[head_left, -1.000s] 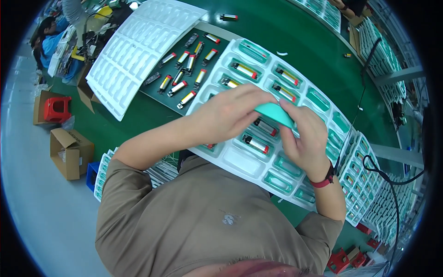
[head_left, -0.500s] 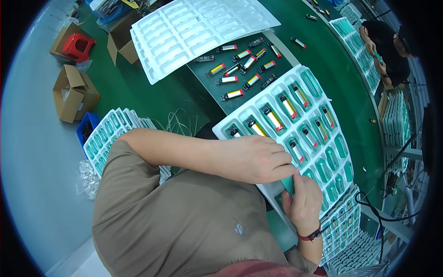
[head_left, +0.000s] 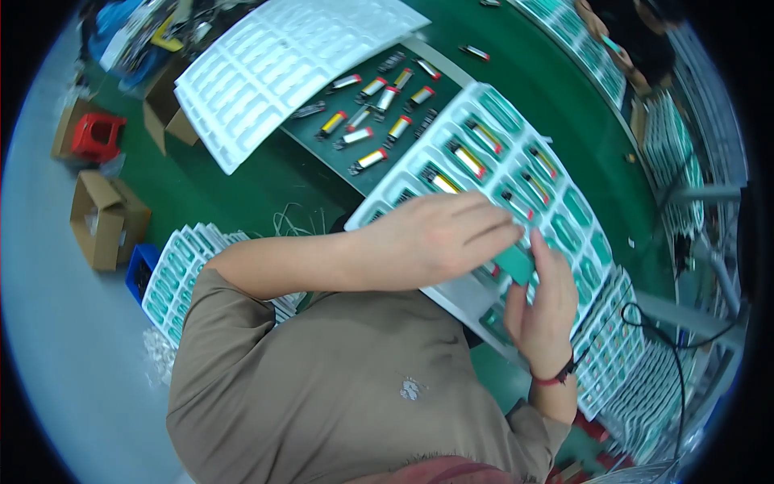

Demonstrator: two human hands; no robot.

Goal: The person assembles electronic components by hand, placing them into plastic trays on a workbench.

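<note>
Both my hands are over a white moulded tray (head_left: 498,113). Between them is a small teal plastic shell (head_left: 516,264), slightly blurred. My right hand (head_left: 544,310) pinches it between thumb and fingers. My left hand (head_left: 443,239), its fingers bent together, grips the shell's upper left end; its thumb is hidden. Several tray compartments hold small battery assemblies (head_left: 465,159) with white or yellow bodies, red ends and black boards. Other compartments show only teal. My left forearm and hand cover the tray's near left part.
Loose battery assemblies (head_left: 369,161) are scattered on the green bench beyond the tray. A stack of white trays (head_left: 282,64) overhangs the bench at the far left. More filled trays (head_left: 609,339) stand at right, near a black cable (head_left: 681,379). Cartons (head_left: 105,226) stand on the floor at left. A co-worker (head_left: 637,48) works at far right.
The view has shifted, so the bench and trays appear lower and farther left. My hands have lifted the teal shell a little, and more of it shows between my fingers.
</note>
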